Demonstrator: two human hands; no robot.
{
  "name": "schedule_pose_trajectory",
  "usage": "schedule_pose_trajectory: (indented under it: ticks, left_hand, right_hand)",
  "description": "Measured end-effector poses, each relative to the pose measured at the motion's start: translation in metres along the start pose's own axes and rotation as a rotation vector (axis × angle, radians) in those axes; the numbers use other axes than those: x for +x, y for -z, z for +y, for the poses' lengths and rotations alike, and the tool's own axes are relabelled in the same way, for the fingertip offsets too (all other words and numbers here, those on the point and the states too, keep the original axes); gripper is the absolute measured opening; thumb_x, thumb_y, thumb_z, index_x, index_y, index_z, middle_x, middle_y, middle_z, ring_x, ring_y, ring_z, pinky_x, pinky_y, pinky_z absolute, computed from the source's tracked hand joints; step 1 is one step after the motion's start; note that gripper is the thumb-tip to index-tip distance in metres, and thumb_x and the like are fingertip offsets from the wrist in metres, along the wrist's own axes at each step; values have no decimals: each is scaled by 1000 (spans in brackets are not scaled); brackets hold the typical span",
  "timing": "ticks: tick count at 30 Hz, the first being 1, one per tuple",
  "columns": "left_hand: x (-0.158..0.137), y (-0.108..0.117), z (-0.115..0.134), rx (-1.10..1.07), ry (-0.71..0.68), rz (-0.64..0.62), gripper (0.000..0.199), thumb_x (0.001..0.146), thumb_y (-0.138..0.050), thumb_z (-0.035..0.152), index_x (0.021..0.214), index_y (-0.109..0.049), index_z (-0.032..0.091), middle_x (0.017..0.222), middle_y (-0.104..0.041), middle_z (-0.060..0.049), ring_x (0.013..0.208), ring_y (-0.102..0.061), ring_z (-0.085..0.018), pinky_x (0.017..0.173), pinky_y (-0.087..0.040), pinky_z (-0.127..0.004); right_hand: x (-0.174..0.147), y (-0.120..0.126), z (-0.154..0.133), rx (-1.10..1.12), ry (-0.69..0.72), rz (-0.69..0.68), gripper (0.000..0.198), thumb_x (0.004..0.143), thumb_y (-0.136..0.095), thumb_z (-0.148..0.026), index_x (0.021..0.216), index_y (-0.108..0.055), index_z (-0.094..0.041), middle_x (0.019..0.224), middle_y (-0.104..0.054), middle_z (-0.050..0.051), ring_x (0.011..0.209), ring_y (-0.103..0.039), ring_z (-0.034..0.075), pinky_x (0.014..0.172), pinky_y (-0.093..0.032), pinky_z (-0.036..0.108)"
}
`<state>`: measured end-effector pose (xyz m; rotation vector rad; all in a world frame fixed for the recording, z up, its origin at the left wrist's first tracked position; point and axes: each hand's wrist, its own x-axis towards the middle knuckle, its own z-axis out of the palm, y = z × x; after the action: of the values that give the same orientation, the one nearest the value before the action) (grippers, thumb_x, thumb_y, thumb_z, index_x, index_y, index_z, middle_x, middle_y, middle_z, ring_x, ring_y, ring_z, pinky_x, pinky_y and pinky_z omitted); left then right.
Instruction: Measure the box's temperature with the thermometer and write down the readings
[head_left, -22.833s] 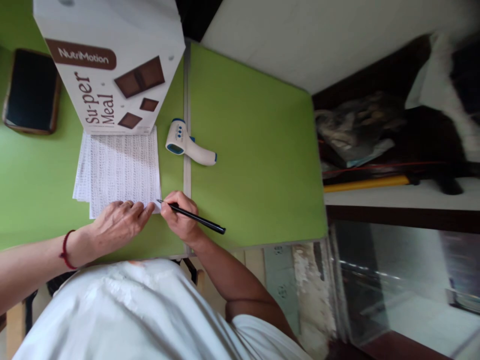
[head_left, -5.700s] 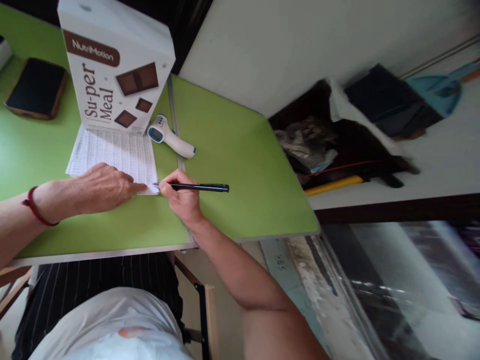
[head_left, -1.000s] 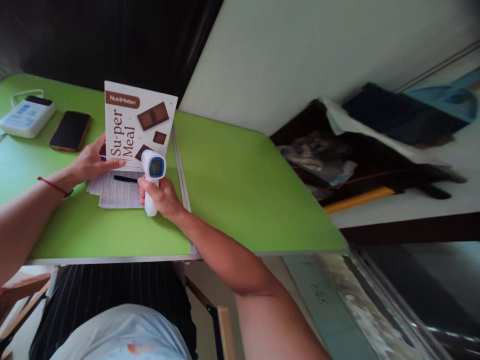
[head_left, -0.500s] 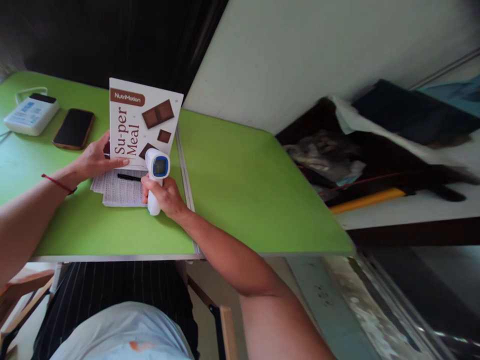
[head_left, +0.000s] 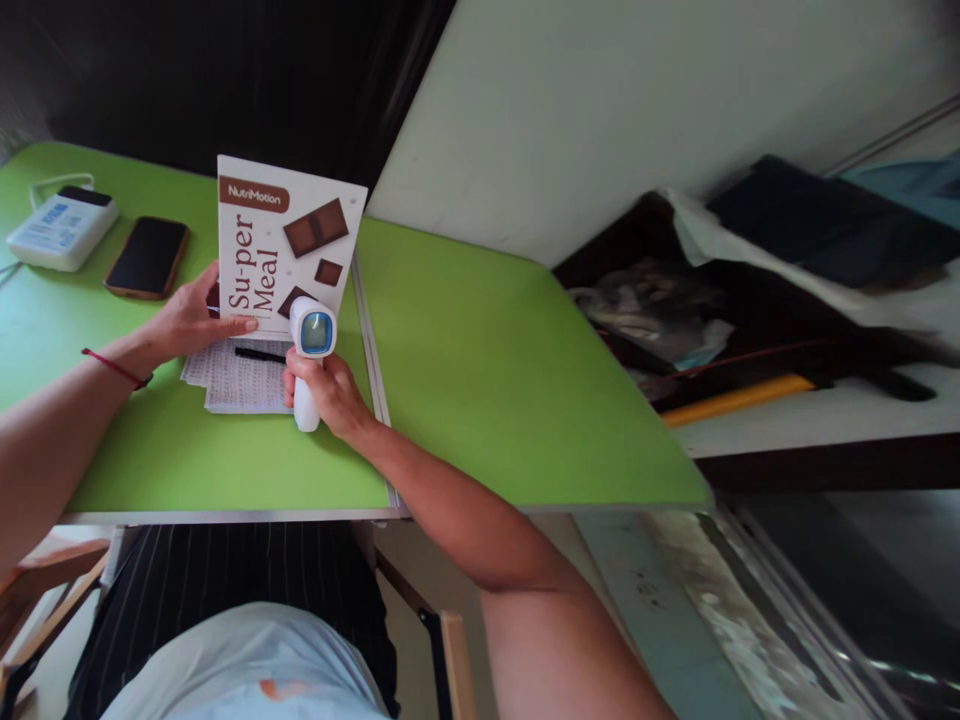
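Observation:
My left hand [head_left: 196,318] grips the lower left edge of a white box [head_left: 259,245] printed "NutriMotion Su-per Meal" with brown chocolate pieces, its thumb across the front. The box stands upright on the green table. My right hand [head_left: 328,392] is wrapped round the handle of a white infrared thermometer [head_left: 306,375]. Its blue-framed screen is lit and faces me, and its head is in front of the box's lower right corner. Below the box lie sheets of handwritten paper [head_left: 244,392] with a black pen [head_left: 259,354] on top; the thermometer and right hand hide part of both.
A phone [head_left: 147,258] and a white device [head_left: 64,230] with a cable lie on the left of the green table [head_left: 480,390]. A black surface and a pale wall [head_left: 600,120] border its back. Cluttered shelving with a yellow-handled object [head_left: 739,400] is at right.
The thermometer's screen has gone from dark to lit, and the thermometer has shifted very slightly left. My left hand and the box stay where they were.

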<state>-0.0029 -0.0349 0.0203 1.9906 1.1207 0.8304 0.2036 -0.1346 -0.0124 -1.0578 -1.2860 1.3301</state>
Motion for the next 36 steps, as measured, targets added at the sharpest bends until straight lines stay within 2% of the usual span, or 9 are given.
schedule_pose_trajectory:
  ticks: [5, 10, 16, 23, 29, 32, 36]
  left_hand:
    - [-1, 1, 4, 23, 46, -18, 89, 61, -80, 72, 129, -54, 21, 126, -70, -8, 111, -66, -32, 96, -55, -40]
    - [-3, 2, 6, 44, 55, -34, 94, 62, -79, 76, 133, -52, 19, 129, -68, -5, 111, -64, -28, 99, -54, -39]
    - [-2, 3, 4, 52, 50, -38, 95, 65, -79, 74, 137, -50, 19, 129, -68, -4, 111, -64, -27, 98, -54, -36]
    - [-3, 4, 3, 60, 44, -29, 94, 65, -78, 75, 137, -50, 21, 128, -69, -3, 113, -64, -29, 103, -52, -40]
    - [-3, 4, 6, 70, 58, -18, 91, 61, -79, 76, 129, -54, 20, 128, -69, -5, 112, -65, -30, 99, -54, -39]
    - [-2, 4, 6, 79, 79, -24, 89, 58, -81, 75, 124, -57, 20, 123, -72, -8, 109, -67, -33, 96, -56, -42]
    - [-1, 3, 4, 43, 83, -12, 81, 56, -84, 70, 116, -62, 22, 120, -73, -10, 110, -68, -36, 94, -58, -44]
  right_hand:
    - [1, 1, 0, 28, 2, -2, 40, 81, -69, -60, 81, -56, -22, 63, -60, -5, 54, -58, 12, 55, -50, 26]
    - [0, 2, -1, 63, -8, -44, 41, 79, -73, -59, 82, -62, -20, 68, -65, -2, 61, -64, 15, 61, -53, 28]
    - [2, 4, -1, -31, 22, 16, 41, 76, -74, -60, 79, -63, -21, 72, -62, -1, 65, -59, 14, 61, -50, 28]
    - [1, 7, -1, -64, 24, 17, 40, 77, -73, -59, 79, -63, -20, 70, -61, -1, 64, -57, 14, 61, -48, 28]
    - [2, 8, -5, -53, 34, 3, 45, 76, -71, -65, 80, -63, -20, 70, -62, -1, 64, -58, 14, 63, -49, 29]
    - [1, 15, -14, -57, 66, 19, 51, 73, -70, -70, 82, -64, -20, 67, -62, 0, 61, -57, 14, 62, -49, 30]
    - [5, 41, -31, -150, 196, 74, 52, 74, -70, -72, 81, -63, -22, 67, -61, -1, 60, -57, 14, 63, -50, 31]
